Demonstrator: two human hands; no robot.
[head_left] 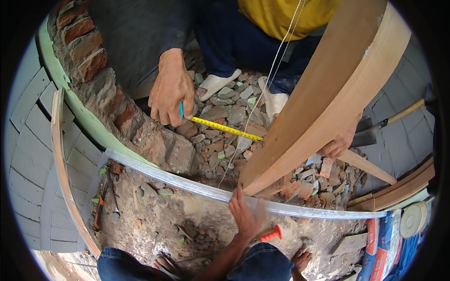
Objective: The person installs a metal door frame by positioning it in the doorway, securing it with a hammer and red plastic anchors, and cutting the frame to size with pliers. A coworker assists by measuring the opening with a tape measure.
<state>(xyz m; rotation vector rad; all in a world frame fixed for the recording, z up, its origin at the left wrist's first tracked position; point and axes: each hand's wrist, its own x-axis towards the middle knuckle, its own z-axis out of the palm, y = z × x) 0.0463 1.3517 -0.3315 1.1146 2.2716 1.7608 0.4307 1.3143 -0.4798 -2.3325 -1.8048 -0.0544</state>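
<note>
Head view: the left hand, blurred, touches the foot of a leaning wooden beam right of centre; its grip cannot be told, nor the right hand's, which is not clearly visible. The beam partly covers one co-worker's hand; another hand grasps a tape measure, crossed by white string, over rubble
</note>
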